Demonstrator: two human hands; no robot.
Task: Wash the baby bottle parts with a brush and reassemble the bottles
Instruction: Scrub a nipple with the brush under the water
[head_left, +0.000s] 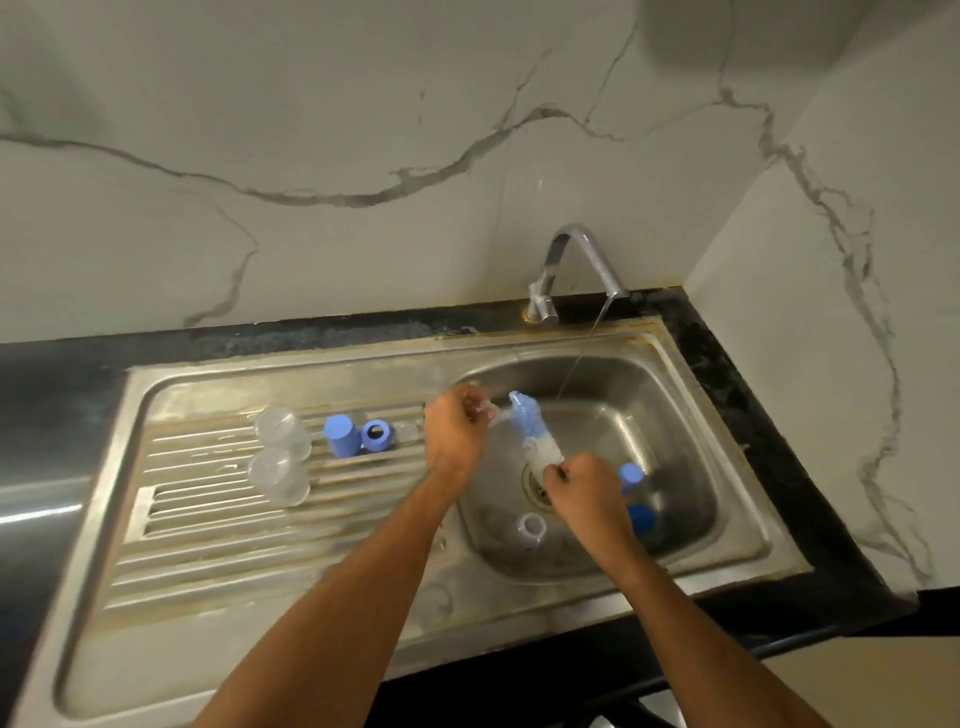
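My left hand (456, 434) is closed on a small clear teat (488, 413) above the left side of the sink bowl (691, 410). My right hand (582, 486) grips the handle end of a blue and white bottle brush (530, 428), whose tip points up beside the teat. On the draining board (208, 525) lie two clear bottles (280, 452), a blue cap (341, 436) and a blue ring (377, 435). In the bowl lie a clear ring (531, 527), a capped blue bottle (631, 475) and another blue part (642, 518).
A chrome tap (576, 270) at the back runs a thin stream of water into the bowl. The drain (537, 486) sits under my right hand. Black counter surrounds the steel sink; marble walls stand behind and at the right.
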